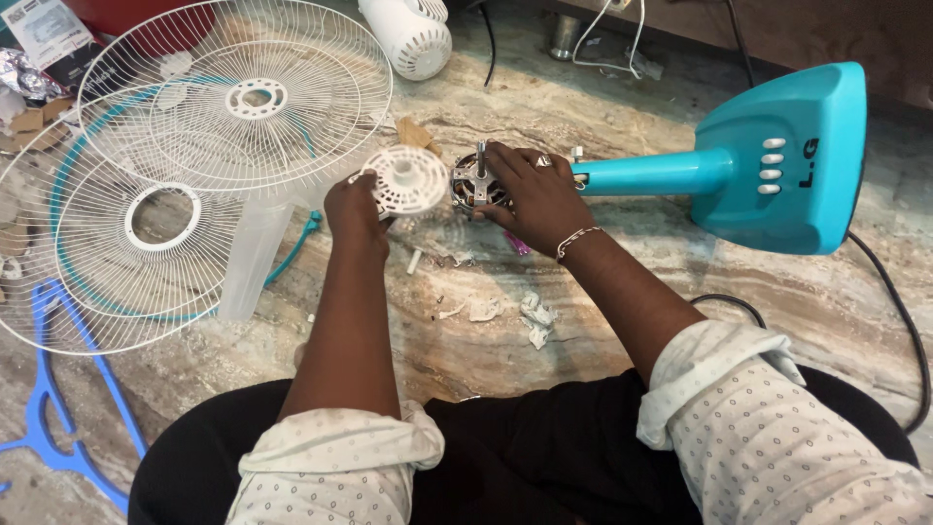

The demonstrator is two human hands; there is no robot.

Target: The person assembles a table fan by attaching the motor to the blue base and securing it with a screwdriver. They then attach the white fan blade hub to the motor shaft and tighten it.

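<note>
- The motor (473, 183) lay half hidden under the right hand (536, 199); only its metal frame and upright shaft showed, at the end of the teal neck (653, 173).
- The right hand's fingers draped over the motor and pressed on it; how tightly they closed could not be made out.
- The left hand (352, 209) pinched the rim of one white round cover (406, 179), held just at 9 o'clock from the motor; the thumb was hidden behind the cover.
- Two wire guards (233, 97) overlapped at 10 o'clock, the lower one cut off by the left edge.
- One teal base (782, 160) with four pale buttons sat at 3 o'clock.
- One blue hanger (49, 389) at 8 o'clock ran out of view.
- One white housing (413, 37) at 12 o'clock was cropped at the top.
- Several paper scraps (535, 316) lay on the floor at 6 o'clock; their number was unclear.
</note>
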